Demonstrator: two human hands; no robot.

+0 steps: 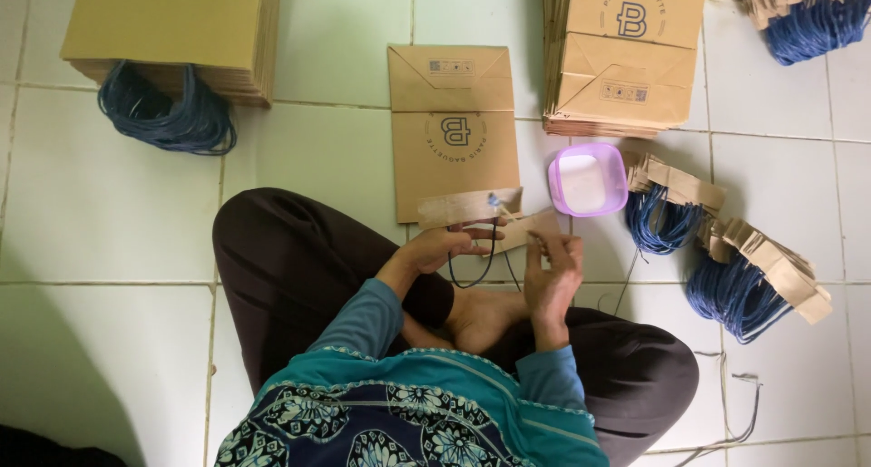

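Left hand [451, 243] pinches a brown cardboard strip [467, 206] just above the lap, a dark cord [478, 272] looping down from it. Right hand [553, 265] has its fingers closed on a second strip [537, 226] just beside it. Flat paper bag [454, 122] lies on the tiled floor [109, 204] ahead, purple tub [588, 178] to its right.

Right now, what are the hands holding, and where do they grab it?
The left hand pinches a brown cardboard strip with a dark blue cord loop at its lower edge. The right hand holds another brown cardboard strip by its right end.
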